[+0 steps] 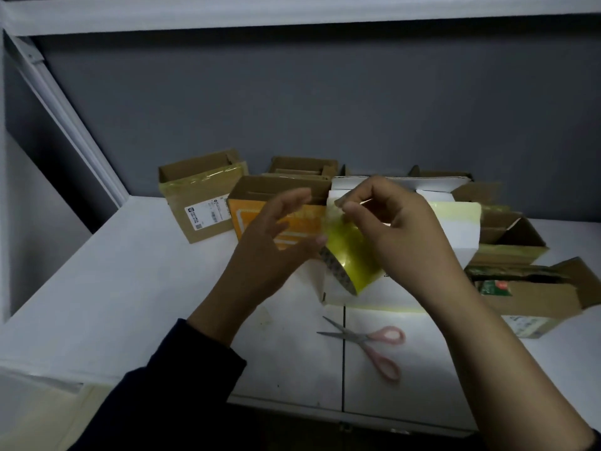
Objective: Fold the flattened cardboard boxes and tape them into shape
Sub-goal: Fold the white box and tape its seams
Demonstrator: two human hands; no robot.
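A roll of yellowish clear tape (349,260) is held up over the table in front of a white box (455,229). My left hand (273,242) steadies the roll's left side with its thumb and fingertips, the other fingers spread. My right hand (390,222) pinches the loose tape end at the top of the roll between thumb and forefinger. The white box stands behind the roll with a yellowish tape strip across its top. An orange-printed cardboard box (260,196) stands just behind my left hand.
Pink-handled scissors (374,345) lie on the white table (130,271) near the front. Several taped brown boxes stand along the back, one at the left (201,196), others at the right (514,239). A grey wall rises behind.
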